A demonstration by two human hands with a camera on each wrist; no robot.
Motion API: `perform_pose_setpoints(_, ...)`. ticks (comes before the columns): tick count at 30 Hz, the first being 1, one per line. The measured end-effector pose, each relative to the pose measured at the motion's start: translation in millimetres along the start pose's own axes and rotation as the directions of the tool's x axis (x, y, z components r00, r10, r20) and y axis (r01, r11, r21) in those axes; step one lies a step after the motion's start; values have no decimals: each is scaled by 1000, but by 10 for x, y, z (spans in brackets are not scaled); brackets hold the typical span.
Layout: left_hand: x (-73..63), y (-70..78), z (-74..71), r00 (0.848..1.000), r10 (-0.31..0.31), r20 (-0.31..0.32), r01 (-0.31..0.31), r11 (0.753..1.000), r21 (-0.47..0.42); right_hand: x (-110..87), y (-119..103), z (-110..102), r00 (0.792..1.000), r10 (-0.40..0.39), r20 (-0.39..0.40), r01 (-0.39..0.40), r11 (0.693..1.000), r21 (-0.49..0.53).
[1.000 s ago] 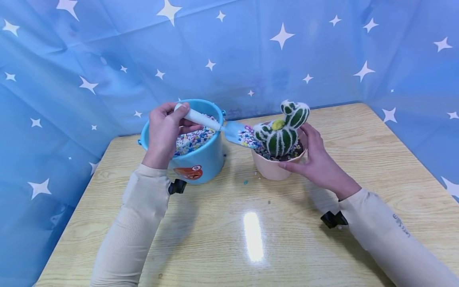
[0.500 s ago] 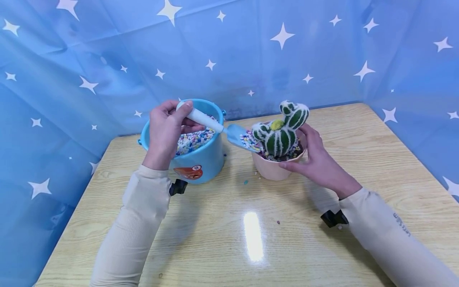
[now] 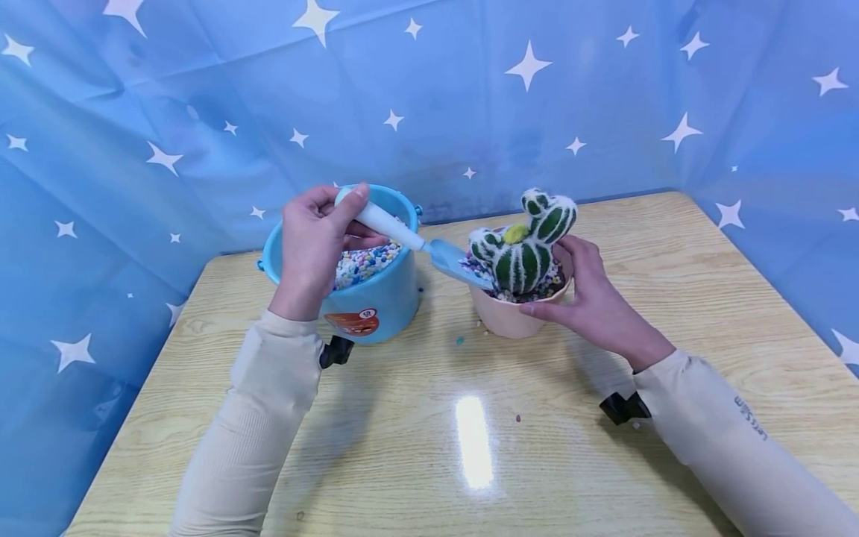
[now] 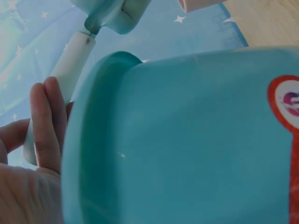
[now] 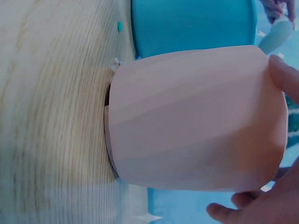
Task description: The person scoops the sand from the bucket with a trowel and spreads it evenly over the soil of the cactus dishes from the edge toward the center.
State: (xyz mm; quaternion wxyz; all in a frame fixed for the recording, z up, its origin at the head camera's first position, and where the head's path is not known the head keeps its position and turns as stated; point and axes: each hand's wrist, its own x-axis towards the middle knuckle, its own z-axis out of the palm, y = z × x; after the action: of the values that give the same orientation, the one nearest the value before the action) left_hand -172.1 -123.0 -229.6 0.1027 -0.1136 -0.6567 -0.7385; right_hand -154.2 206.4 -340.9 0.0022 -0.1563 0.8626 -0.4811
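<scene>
My left hand (image 3: 310,242) grips the white handle of a small blue shovel (image 3: 456,261). The blade slopes down to the right, its tip over the left rim of a pale pink flower pot (image 3: 505,317). In the pot stands a green cactus (image 3: 523,261) with white fuzz and a yellow tuft, ringed by dark soil and colourful pebbles. My right hand (image 3: 590,298) holds the pot's right side, thumb at the front rim. The right wrist view shows the pot wall (image 5: 196,121) with the thumb and fingers at its rim.
A blue bucket (image 3: 376,298) of colourful pebbles (image 3: 365,262) stands left of the pot, beneath my left hand. A few stray pebbles (image 3: 459,340) lie on the wooden table (image 3: 403,447). A blue star-patterned cloth (image 3: 429,89) hangs behind.
The shovel has moved slightly right and tipped down further. The pebbles on its blade have slid off into the pot. A stray pebble has appeared on the table. My right hand stays on the pot.
</scene>
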Motion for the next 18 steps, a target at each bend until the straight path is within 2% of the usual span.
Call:
perform_pose_setpoints(12, -34, 62, 98, 999, 43, 31, -44, 999, 32, 15, 20, 11, 999, -28, 22, 26, 998, 63)
perform_pose_setpoints(18, -40, 62, 128, 995, 74, 66, -77, 997, 34, 9, 22, 12, 1000, -20, 20, 19, 998, 54)
